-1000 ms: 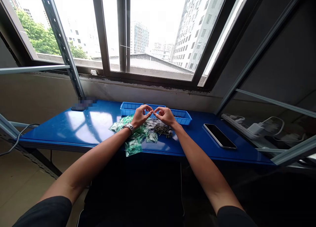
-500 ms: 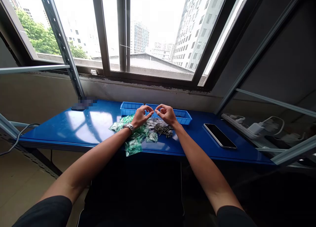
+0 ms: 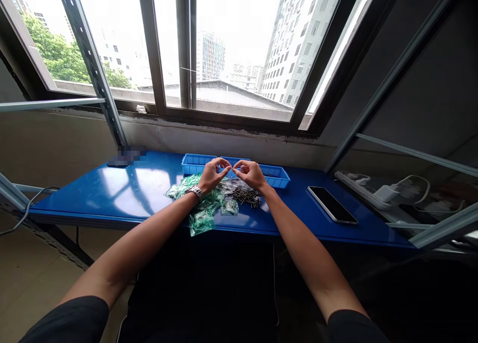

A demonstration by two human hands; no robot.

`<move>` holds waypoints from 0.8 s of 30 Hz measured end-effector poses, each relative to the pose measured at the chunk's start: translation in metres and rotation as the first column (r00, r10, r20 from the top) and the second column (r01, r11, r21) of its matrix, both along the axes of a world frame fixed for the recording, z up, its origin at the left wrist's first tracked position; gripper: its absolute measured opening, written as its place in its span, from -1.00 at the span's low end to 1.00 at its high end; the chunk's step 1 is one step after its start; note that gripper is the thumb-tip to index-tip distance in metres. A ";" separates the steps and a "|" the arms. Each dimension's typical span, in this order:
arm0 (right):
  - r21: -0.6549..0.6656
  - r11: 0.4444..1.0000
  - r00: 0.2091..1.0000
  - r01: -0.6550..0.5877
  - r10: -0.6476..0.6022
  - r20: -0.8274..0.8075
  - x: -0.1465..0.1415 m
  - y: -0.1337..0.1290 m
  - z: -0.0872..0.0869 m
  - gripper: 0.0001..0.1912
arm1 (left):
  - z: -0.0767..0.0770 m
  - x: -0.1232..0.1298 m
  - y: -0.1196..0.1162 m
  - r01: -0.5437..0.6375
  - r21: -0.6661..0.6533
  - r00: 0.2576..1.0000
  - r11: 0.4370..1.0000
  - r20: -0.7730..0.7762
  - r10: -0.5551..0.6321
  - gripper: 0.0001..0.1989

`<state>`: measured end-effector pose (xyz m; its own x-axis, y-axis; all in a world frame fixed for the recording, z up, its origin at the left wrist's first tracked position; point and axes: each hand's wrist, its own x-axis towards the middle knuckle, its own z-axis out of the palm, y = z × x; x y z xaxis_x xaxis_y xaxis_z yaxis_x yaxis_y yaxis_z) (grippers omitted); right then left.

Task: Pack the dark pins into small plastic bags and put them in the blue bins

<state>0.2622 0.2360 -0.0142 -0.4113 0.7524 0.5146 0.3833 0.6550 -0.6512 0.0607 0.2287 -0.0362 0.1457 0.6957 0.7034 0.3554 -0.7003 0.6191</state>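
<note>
**Far left:** And we open on a thin black cable [image 3: 28, 207] looping off the end of the glossy blue worktop [image 3: 74, 201], with a dark object [image 3: 126, 156] at the back edge, too blurred to call.

**Left of centre:** Here's a loose heap of clear green-tinted plastic bags [image 3: 201, 219], spread flat on the worktop and reaching in under the hands.

**Left hand:** The left hand [image 3: 212, 175], silver link wristwatch [image 3: 193, 192] on its wrist, is up above the bags, thumb and forefinger curled into a tight pinch. Is anything in there? Too small to tell from here!

**Centre:** Fingertips of both hands almost meet, just in front of the blue plastic compartment trays [image 3: 194, 164] lined up along the back.

**Right hand:** The right hand [image 3: 249, 175] mirrors it, fingers curled and pinched, hold again impossible to call, right over a scattered pile of short dark metal pins [image 3: 244, 196] lying just beside the bags.

**Right:** Over to the right, a black smartphone [image 3: 331, 204] lies face up on the worktop, and beyond it sits a white power strip [image 3: 358, 188].
</note>
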 end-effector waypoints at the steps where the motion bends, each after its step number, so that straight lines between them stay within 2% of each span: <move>1: 0.017 1.000 1.000 0.021 -0.021 -0.017 0.000 -0.001 0.001 -0.66 | 0.000 0.000 0.000 0.000 -0.004 1.000 1.000 -0.004 0.000 -0.77; 4: 0.050 0.997 0.997 0.058 -0.055 -0.050 0.000 -0.003 0.002 -0.68 | -0.001 0.001 -0.001 0.027 -0.015 0.999 1.000 -0.044 -0.027 -0.75; 9: 0.054 0.998 0.999 0.030 -0.028 -0.038 -0.001 -0.003 0.002 -0.70 | -0.001 0.002 -0.004 0.050 -0.015 0.993 0.999 -0.108 -0.051 -0.75; 14: 0.035 0.998 0.998 0.045 -0.043 -0.048 0.001 -0.002 0.002 -0.70 | 0.000 0.001 -0.002 0.020 -0.001 0.999 1.000 -0.041 -0.020 -0.78; 20: -0.065 0.997 0.998 -0.048 0.050 0.025 -0.002 0.001 -0.002 -0.66 | 0.000 0.000 -0.002 0.019 -0.001 1.000 1.000 0.010 -0.019 -0.77; 24: -0.083 0.995 0.997 -0.060 0.064 0.046 -0.002 0.002 -0.002 -0.63 | 0.001 0.001 -0.003 0.035 -0.010 0.999 0.999 0.008 -0.035 -0.77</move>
